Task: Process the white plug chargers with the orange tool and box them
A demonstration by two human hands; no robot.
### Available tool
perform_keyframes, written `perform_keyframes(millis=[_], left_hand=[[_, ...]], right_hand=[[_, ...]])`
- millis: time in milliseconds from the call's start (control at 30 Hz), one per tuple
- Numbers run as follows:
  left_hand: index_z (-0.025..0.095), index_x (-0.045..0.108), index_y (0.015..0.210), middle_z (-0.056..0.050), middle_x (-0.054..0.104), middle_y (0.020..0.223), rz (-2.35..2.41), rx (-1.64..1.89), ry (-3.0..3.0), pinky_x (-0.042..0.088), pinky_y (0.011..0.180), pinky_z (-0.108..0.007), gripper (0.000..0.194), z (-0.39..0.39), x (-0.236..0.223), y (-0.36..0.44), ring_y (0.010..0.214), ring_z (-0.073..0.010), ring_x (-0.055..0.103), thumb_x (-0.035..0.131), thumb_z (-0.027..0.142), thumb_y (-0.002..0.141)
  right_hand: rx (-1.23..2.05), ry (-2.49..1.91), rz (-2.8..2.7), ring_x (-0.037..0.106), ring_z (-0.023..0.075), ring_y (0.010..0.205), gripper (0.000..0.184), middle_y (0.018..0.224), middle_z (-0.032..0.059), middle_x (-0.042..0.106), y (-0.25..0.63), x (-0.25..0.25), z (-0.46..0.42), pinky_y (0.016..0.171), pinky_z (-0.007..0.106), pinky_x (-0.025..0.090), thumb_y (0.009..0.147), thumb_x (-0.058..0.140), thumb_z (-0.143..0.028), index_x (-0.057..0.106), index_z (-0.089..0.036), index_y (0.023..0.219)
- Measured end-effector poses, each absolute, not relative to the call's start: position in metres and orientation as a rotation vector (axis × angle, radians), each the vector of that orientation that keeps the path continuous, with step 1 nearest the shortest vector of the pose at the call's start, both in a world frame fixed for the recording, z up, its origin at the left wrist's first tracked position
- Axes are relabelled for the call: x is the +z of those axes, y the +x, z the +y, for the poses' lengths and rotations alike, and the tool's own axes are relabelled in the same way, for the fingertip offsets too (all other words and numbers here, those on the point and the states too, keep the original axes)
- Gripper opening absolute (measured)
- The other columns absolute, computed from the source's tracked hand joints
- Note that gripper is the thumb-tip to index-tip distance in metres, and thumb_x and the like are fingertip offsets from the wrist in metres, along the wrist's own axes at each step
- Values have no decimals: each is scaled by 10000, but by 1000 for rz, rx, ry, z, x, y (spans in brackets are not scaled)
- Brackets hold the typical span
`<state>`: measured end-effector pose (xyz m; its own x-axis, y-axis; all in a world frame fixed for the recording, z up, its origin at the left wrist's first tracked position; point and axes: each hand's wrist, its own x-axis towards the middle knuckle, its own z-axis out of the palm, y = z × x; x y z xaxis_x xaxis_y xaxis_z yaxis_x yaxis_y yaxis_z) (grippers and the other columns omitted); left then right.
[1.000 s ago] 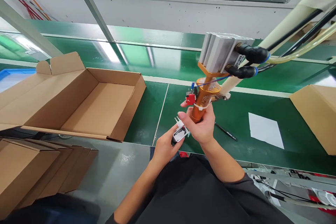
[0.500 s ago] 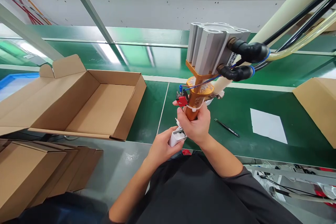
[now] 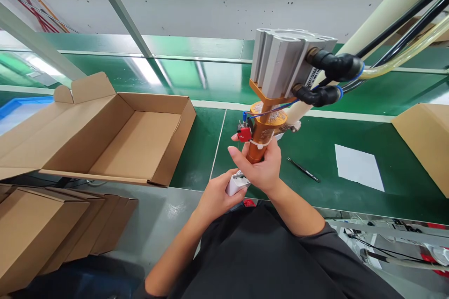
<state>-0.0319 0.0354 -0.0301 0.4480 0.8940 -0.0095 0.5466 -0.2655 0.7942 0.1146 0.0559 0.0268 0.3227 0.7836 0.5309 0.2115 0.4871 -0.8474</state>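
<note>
My left hand is closed around a small white box-shaped piece with an open end, just below the tool's tip. What is inside that piece is too small to make out. A pneumatic tool hangs over the bench, with a grey cylinder block, an orange metal barrel and a red switch. My right hand is wrapped round the lower barrel from behind, its thumb stretched out to the left in front. The barrel's lower tip is hidden by this hand.
An open cardboard box stands on the left, with several folded cartons below it. Right of the tool lie a black pen and a white paper sheet. Another carton is at the right. Black hoses run to the upper right.
My right thumb has lifted off the barrel and moved left. A small white bit near the thumb, above the held piece, is no longer visible. My left hand has hardly moved.
</note>
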Motion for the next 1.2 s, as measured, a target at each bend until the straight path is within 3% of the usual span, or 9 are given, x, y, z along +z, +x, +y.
perform_keyframes(millis=[233,367,567,667,800,933,1067,1200], left_hand=[[184,660,991,19,665,693,1228,648,1892,435,557,-226,238,33,-48,-20,549,-121,551,628,328,805],[191,622,932,-12,712,765,1254,766,1846,497,613,-259,204,29,-63,-5,648,-169,646,653,309,769],[210,579,1003,-65,747,964,1255,983,1834,580,745,-330,318,27,-80,10,855,-238,721,710,331,740],[221,558,1057,-73,741,1005,1309,1036,1825,594,760,-344,409,27,-88,15,863,-242,727,748,330,712],[228,521,1152,-56,736,945,1324,1062,1802,603,738,-356,518,26,-95,19,807,-240,728,764,379,719],[231,525,1119,-63,732,935,1336,1048,1807,605,746,-363,500,25,-95,18,832,-256,728,768,402,718],[226,529,1117,-58,727,935,1323,1096,1831,597,727,-339,485,25,-95,18,803,-238,721,754,398,722],[220,553,1020,-32,707,825,1327,1105,1876,569,664,-312,391,24,-95,19,742,-227,703,743,384,721]], right_hand=[[512,-1017,-1198,466,95,439,306,586,-73,569,110,28,56,527,289,491,788,753,-417,527,-239,893],[530,-1011,-1184,445,80,420,317,601,-71,586,105,31,57,487,267,460,784,754,-418,517,-234,886],[557,-1018,-1170,448,90,441,258,576,-80,536,103,29,55,493,270,446,797,731,-359,523,-236,886],[541,-1043,-1137,469,106,482,169,592,-65,519,106,26,52,513,280,447,817,670,-319,533,-235,872],[553,-1057,-1140,454,106,470,156,582,-64,518,108,26,51,490,274,426,814,654,-319,549,-233,888],[580,-1029,-1144,431,97,430,200,531,-91,493,108,28,52,469,262,410,793,691,-302,549,-233,917],[562,-976,-1141,471,95,455,133,712,-24,657,108,30,53,480,270,426,826,635,-256,557,-233,932],[568,-924,-1157,428,88,420,194,567,-85,527,109,29,54,464,260,395,809,710,-261,560,-231,929]])
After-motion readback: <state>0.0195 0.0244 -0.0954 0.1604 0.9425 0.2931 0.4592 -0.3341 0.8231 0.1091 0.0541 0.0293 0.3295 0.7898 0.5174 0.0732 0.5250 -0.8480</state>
